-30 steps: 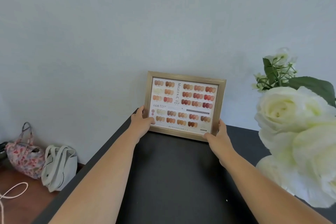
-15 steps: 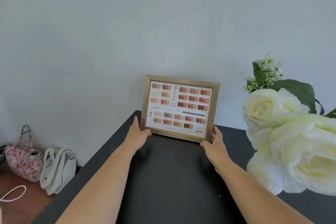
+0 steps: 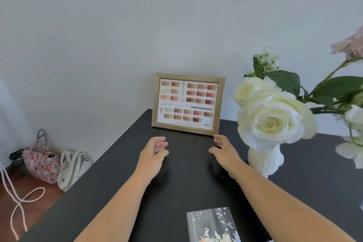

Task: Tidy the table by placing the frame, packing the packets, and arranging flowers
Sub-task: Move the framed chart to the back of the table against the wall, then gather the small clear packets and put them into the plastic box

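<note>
A gold frame (image 3: 188, 103) with a nail-colour chart stands upright at the back of the black table (image 3: 110, 198), against the wall. My left hand (image 3: 154, 150) hovers a little in front of its left side, fingers loosely apart, holding nothing. My right hand (image 3: 223, 148) is open near the frame's lower right corner; I cannot tell if a fingertip touches it. White roses (image 3: 272, 119) stand in a white vase (image 3: 265, 160) to the right. A shiny packet (image 3: 213, 225) with a flower print lies at the table's near edge.
A pink flower (image 3: 350, 44) on a long stem reaches in at the far right. On the wooden floor to the left lie a floral bag (image 3: 40, 162), a white tote bag (image 3: 72, 167) and a pale cord (image 3: 21, 201). A plain wall stands behind the table.
Both hands have let go of the frame and drawn back toward me. The frame now stands on its own against the wall. My view has tilted down, showing the vase and packet.
</note>
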`<state>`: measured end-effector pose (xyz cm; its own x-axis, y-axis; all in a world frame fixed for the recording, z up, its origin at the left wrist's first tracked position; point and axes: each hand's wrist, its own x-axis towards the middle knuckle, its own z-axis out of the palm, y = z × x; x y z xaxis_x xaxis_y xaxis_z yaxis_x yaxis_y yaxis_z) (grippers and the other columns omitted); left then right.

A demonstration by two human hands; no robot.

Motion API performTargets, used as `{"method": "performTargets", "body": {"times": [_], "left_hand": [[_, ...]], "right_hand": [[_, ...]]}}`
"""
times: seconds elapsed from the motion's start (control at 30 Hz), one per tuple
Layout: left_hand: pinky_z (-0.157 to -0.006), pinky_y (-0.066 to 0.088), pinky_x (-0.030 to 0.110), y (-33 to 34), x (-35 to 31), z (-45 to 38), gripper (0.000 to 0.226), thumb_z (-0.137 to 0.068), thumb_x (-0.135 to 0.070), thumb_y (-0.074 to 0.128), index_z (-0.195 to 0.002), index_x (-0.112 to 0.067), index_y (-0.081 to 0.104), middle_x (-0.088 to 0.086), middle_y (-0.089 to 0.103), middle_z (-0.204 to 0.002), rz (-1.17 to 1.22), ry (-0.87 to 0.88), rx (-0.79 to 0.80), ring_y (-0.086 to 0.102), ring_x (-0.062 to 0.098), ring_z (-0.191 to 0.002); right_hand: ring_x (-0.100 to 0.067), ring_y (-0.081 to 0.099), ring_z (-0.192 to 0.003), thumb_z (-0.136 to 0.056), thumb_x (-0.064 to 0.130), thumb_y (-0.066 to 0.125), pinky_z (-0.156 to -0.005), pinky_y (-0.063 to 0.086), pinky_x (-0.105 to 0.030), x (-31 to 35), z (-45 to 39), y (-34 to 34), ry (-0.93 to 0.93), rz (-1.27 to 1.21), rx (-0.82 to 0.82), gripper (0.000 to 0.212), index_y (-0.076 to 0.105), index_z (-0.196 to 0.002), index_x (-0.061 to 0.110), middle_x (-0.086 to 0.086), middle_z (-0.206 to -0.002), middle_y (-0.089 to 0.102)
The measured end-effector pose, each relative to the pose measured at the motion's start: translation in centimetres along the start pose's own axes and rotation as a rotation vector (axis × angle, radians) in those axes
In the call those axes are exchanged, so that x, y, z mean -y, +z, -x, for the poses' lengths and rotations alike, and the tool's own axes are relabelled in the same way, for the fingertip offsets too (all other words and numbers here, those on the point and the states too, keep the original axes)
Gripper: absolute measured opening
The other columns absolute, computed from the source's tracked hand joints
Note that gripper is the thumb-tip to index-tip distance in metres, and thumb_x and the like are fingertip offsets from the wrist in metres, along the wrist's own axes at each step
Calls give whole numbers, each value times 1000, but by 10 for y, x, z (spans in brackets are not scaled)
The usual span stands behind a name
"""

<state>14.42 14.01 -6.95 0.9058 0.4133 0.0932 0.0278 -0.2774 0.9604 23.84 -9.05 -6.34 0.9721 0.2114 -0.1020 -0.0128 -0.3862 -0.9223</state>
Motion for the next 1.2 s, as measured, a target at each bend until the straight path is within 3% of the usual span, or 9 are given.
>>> {"method": "performTargets", "body": {"times": [0.13, 0.23, 0.3, 0.43, 0.53, 0.7, 0.83, 1.07, 1.2], "left_hand": [[-72, 43, 6, 10, -9, 38, 22, -86, -16, 63, -94, -37, 67, -18, 70, -95, -112, 90, 167, 63, -5, -88], [-72, 45, 10, 20, -14, 62, 10, -85, -25, 65, -84, -33, 69, -16, 69, -88, -198, 188, 291, 62, -3, -79], [-75, 45, 12, 27, -17, 75, 6, -84, -37, 63, -83, -34, 68, -20, 68, -88, -309, 280, 385, 62, -3, -85], [-85, 43, 19, 36, -17, 96, 26, -82, -60, 59, -90, -37, 69, -21, 59, -98, -518, 429, 496, 55, 2, -100], [-88, 41, 18, 36, -17, 109, 44, -79, -72, 56, -107, -40, 66, -24, 51, -108, -578, 460, 548, 48, 2, -108], [-93, 33, 12, 35, -18, 121, 68, -69, -78, 60, -126, -40, 59, -30, 41, -115, -666, 477, 578, 38, -6, -115], [-96, 31, 17, 40, -21, 124, 60, -68, -70, 66, -123, -46, 58, -32, 41, -117, -689, 468, 563, 36, -8, -115], [-103, 33, 37, 61, -31, 120, 32, -76, -54, 72, -106, -47, 64, -27, 49, -115, -632, 356, 566, 42, 5, -115], [-104, 38, 38, 72, -40, 118, 57, -77, -64, 64, -127, -38, 53, -18, 46, -122, -717, 304, 503, 41, 13, -121]], "right_hand": [[-5, 53, -116, -87, 19, 60, -92, 38, -23, -6, 24, -16, -66, 149, 136, 33, 59, -111, 41, 18, -119, 60], [1, 55, -110, -87, 23, 61, -89, 41, -18, -9, 46, -29, -97, 247, 232, 29, 60, -108, 44, 22, -115, 61], [3, 52, -113, -88, 26, 62, -95, 35, -20, -10, 59, -38, -106, 315, 293, 29, 59, -109, 45, 24, -117, 59], [6, 50, -116, -90, 29, 61, -98, 34, -19, -17, 85, -60, -107, 357, 369, 27, 58, -112, 46, 25, -121, 57], [5, 48, -120, -90, 34, 61, -104, 34, -25, -23, 106, -80, -89, 383, 398, 31, 56, -119, 44, 23, -127, 56], [2, 45, -122, -82, 51, 64, -100, 33, -23, -36, 141, -123, -62, 506, 422, 44, 48, -124, 51, 24, -131, 50], [1, 37, -120, -70, 61, 68, -101, 33, -27, -46, 163, -156, -23, 672, 454, 59, 48, -124, 52, 29, -136, 37], [-6, 37, -128, -66, 47, 79, -106, 33, -33, -55, 183, -179, -5, 737, 458, 59, 49, -116, 53, 27, -145, 33], [-2, 42, -115, -65, 41, 81, -99, 37, -28, -59, 184, -178, -40, 701, 376, 50, 55, -108, 48, 25, -138, 40]]}}
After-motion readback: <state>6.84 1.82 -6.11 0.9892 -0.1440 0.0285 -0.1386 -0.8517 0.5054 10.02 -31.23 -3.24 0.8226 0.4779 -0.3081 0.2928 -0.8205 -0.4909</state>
